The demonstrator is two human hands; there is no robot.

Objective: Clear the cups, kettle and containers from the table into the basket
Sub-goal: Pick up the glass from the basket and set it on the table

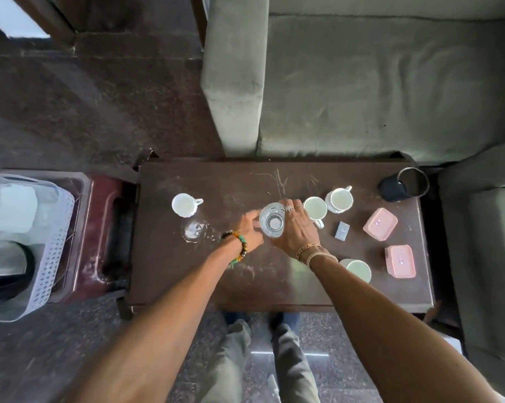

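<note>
Clear glass [271, 224] is upright between white cups [184, 205] (pink containers [380, 223] farther right).

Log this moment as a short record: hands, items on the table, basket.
left hand: holds the clear glass from its left side
right hand: grips the same glass from its right side
white cups: four, upright on the table
pink containers: two, lids on, at the table's right end
dark vessel: upright at the far right corner
basket: left of the table, holds a metal vessel
</note>
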